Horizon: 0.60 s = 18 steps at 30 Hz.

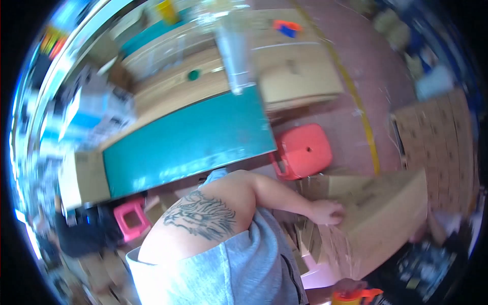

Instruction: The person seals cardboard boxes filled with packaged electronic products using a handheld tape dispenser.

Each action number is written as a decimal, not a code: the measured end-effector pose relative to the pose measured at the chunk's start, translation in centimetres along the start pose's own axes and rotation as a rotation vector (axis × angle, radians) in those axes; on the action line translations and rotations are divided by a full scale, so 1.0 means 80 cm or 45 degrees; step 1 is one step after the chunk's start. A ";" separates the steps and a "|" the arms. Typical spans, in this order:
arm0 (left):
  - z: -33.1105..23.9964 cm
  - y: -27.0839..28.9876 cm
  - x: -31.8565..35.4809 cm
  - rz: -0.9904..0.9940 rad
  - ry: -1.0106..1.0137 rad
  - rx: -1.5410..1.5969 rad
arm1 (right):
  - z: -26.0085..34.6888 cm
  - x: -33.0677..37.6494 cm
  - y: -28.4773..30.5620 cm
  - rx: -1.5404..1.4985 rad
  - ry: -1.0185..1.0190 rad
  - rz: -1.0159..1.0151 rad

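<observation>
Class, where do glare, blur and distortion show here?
Head view: white glare spots on the glossy green rectangular tabletop, light-grey fabric shirt washed out toward bottom left; head view: blue-and-white boxy cartons at left smeared, large brown cardboard box softly blurred; head view: painted yellow floor line curving, outer rim black.

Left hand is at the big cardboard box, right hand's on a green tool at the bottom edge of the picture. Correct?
Not quite: the tool is orange and yellow, not green, as the head view shows. The rest stands: the right hand is on it at the bottom edge, and the left hand is at the big cardboard box.
</observation>
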<state>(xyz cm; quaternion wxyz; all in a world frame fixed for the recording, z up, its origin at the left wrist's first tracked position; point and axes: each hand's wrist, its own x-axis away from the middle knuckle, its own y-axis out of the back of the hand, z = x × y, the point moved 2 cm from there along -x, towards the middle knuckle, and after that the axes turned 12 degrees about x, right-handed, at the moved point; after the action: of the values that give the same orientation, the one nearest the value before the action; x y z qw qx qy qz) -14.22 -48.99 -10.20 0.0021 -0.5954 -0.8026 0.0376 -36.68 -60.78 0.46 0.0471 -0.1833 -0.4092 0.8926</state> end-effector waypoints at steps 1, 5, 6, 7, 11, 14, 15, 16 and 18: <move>0.000 0.014 0.041 0.093 0.121 -0.002 | -0.045 -0.027 -0.014 -0.077 -0.164 0.032; 0.052 0.073 0.184 0.194 0.412 -0.379 | -0.198 -0.117 -0.069 -0.258 -0.815 0.162; 0.055 0.091 0.215 0.176 0.463 -0.408 | -0.241 -0.122 -0.074 -0.349 -0.876 0.153; 0.058 0.111 0.256 0.113 0.544 -0.418 | -0.289 -0.127 -0.076 -0.466 -0.984 0.157; 0.050 0.185 0.469 -0.730 0.693 -0.328 | -0.457 -0.151 -0.134 -0.294 -1.187 0.342; 0.023 0.204 0.655 -1.479 0.660 -0.154 | -0.562 -0.143 -0.190 -0.273 -1.372 0.341; 0.022 0.206 0.712 -1.669 0.703 -0.160 | -0.590 -0.135 -0.207 -0.258 -1.425 0.273; 0.011 0.206 0.764 -1.862 0.763 -0.092 | -0.615 -0.121 -0.231 -0.253 -1.470 0.296; 0.001 0.181 0.843 -2.290 0.740 0.024 | -0.664 -0.097 -0.255 -0.016 -1.641 0.174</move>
<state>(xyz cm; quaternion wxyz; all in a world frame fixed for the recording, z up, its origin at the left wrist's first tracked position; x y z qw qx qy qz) -20.04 19.67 -14.00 0.2351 0.2609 -0.9284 -0.1214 -11.36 -11.25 -13.80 -0.2658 0.3633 -0.3480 0.8223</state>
